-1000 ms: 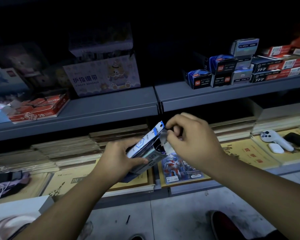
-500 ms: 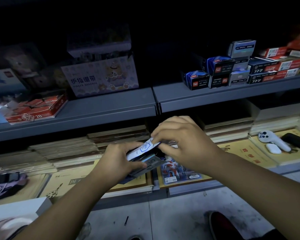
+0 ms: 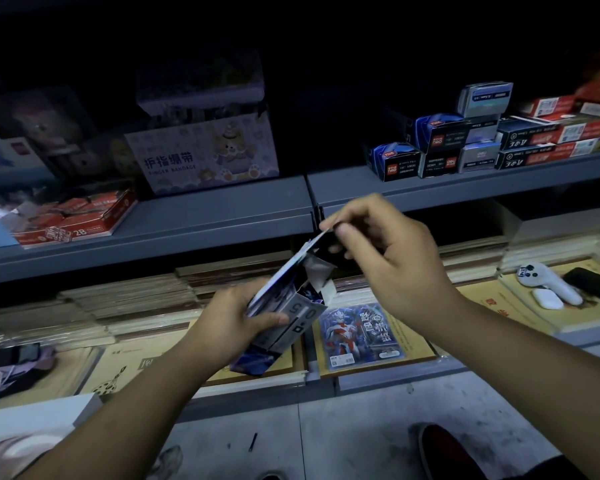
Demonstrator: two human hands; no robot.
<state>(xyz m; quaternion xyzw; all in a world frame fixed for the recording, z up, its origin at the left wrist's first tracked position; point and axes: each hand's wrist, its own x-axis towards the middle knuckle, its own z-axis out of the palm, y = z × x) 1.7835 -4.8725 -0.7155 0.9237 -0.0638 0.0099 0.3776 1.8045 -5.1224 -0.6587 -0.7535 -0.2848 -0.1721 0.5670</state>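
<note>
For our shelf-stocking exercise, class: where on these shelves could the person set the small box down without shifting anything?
Free for the small box: the grey upper shelf between the finger bandage box and the blue boxes, and its front strip beside the red pencil box. Crowded: the lower shelf, covered by notebooks, a card pack and a white controller.

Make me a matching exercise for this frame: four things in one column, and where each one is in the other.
Things:
1. box
2. flap
3. card
4. carton

Places:
a. on the upper shelf
b. gripped in the left hand
c. flat on a yellow book
d. pinched by the right hand

Pairs: 1-b; 2-d; 3-c; 4-a
</note>
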